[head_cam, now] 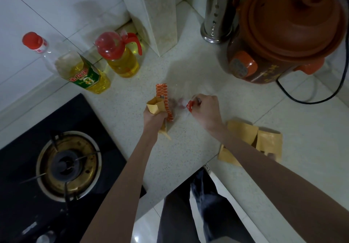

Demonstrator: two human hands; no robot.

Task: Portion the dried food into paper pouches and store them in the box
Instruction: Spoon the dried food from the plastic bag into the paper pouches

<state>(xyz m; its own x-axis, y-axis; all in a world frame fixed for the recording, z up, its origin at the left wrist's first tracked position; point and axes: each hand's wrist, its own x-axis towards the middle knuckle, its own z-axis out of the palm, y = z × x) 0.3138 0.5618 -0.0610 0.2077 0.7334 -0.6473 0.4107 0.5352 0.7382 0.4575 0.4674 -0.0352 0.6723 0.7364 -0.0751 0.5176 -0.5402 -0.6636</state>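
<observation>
Head view: filling a pouch

Our left hand [153, 117] grips an open paper pouch [155, 107] mouth-up to receive food; at 3 o'clock our right hand [205, 108] pinches the clear food bag [181, 99], tipping it toward the pouch

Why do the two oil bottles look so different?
The tall bottle has a small round red cap and a green label; the short bottle has a big red top with a handle and no green label. Both hold yellow oil and stand near the wall.
</observation>
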